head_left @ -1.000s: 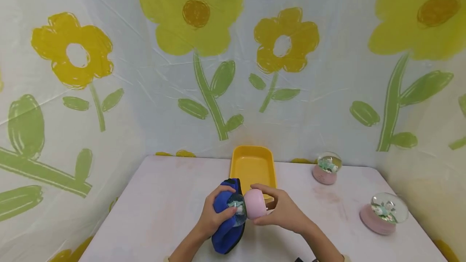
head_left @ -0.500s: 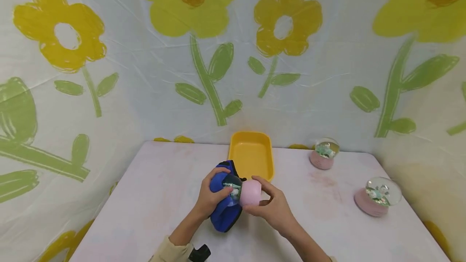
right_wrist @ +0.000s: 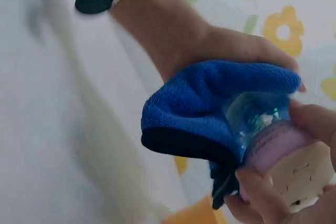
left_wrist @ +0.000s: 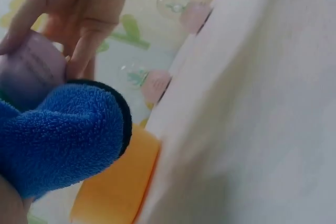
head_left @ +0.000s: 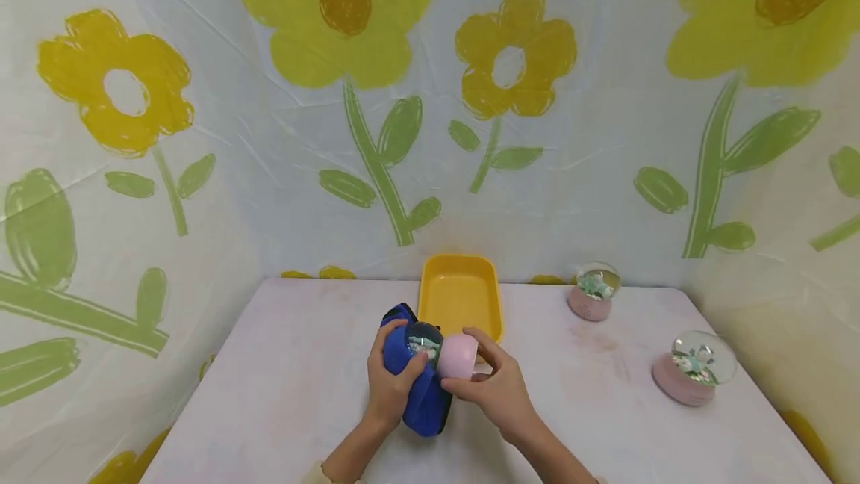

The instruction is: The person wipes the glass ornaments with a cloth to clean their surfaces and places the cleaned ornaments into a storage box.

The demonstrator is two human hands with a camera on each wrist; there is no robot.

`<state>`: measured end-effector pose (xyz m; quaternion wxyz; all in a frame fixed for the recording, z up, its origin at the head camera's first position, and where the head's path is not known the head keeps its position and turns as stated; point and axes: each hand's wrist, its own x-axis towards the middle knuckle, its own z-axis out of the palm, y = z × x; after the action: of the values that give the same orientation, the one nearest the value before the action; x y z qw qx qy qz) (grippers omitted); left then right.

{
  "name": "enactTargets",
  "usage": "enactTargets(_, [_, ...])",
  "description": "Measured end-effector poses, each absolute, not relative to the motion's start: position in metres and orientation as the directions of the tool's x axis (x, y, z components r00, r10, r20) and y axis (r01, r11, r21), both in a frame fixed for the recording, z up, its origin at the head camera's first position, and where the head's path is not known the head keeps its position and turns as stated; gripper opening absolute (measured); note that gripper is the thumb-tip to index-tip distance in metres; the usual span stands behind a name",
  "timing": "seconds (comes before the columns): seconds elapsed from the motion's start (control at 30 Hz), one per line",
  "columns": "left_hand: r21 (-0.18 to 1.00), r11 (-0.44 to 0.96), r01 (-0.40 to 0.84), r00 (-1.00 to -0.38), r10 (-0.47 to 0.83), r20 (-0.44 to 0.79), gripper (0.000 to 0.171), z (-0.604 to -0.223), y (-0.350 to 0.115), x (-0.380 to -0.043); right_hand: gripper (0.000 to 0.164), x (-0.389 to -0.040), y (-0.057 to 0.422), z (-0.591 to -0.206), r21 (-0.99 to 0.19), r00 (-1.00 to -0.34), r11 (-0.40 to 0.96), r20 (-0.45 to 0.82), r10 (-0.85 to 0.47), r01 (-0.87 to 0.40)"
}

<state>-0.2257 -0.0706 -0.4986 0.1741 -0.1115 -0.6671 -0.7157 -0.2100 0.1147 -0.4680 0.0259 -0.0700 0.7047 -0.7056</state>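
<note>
head view, held globe (head_left: 457, 356), tray rim (head_left: 460, 258) beyond

We are facing a pale far wall (head_left: 578, 222) bearing yellow flowers (head_left: 346, 9) on green stems (head_left: 376, 163); a patterned left wall (head_left: 208, 275) and beige-tinged right wall (head_left: 793, 334) are flanking a whitish-pink table (head_left: 302, 372).

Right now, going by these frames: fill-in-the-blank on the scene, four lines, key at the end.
1. The cloth in the left hand is coloured ____, with a dark edge.
2. The right hand grips the held snow globe by its ____, not its clear dome.
3. Besides the held one, ____ other snow globes stand on the table.
4. In the head view, the yellow tray lies to the ____ of those standing globes.

Missing words: blue; base; two; left.
</note>
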Motion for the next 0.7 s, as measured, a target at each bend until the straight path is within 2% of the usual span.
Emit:
enactTargets(0.07, [0.907, -0.033, 0.42, -0.906, -0.081, 0.417, 0.05, -0.499, -0.074, -0.229, 0.076, -0.215, 0.119, -0.469, -0.995, -0.977, -0.087, -0.029, -0.212, 0.048])
enactTargets(0.17, [0.897, -0.007, 0.441, -0.897, 0.014, 0.441, 0.048, -0.497, -0.082, -0.236, 0.071, -0.23, 0.131, -0.468, -0.987, -0.932, -0.08, -0.102, -0.349, 0.138])
enactTargets(0.27, [0.903, 0.0, 0.43, -0.893, 0.146, 0.425, 0.046, -0.498, -0.089, -0.24, 0.066, -0.245, 0.144, -0.463, -0.989, -0.871, -0.003, -0.131, -0.473, 0.15])
enactTargets(0.37, [0.933, 0.037, 0.359, -0.912, 0.226, 0.342, 0.043, -0.503, -0.093, -0.233, 0.067, -0.245, 0.148, -0.458, -0.989, -0.844, 0.106, -0.144, -0.517, 0.103])
enactTargets(0.43, [0.946, 0.063, 0.318, -0.927, 0.23, 0.296, 0.04, -0.507, -0.094, -0.229, 0.068, -0.24, 0.144, -0.454, -0.982, -0.853, 0.19, -0.113, -0.509, 0.017])
enactTargets(0.5, [0.957, 0.093, 0.274, -0.949, 0.189, 0.253, 0.039, -0.508, -0.092, -0.228, 0.071, -0.234, 0.137, -0.45, -0.936, -0.877, 0.317, -0.021, -0.479, -0.151])
enactTargets(0.6, [0.968, 0.097, 0.232, -0.971, 0.076, 0.225, 0.043, -0.507, -0.087, -0.232, 0.074, -0.226, 0.124, -0.447, -0.727, -0.868, 0.522, 0.208, -0.451, -0.446])
enactTargets(0.7, [0.981, 0.057, 0.183, -0.982, -0.028, 0.185, 0.046, -0.508, -0.084, -0.236, 0.077, -0.219, 0.112, -0.452, -0.489, -0.803, 0.639, 0.416, -0.427, -0.594])
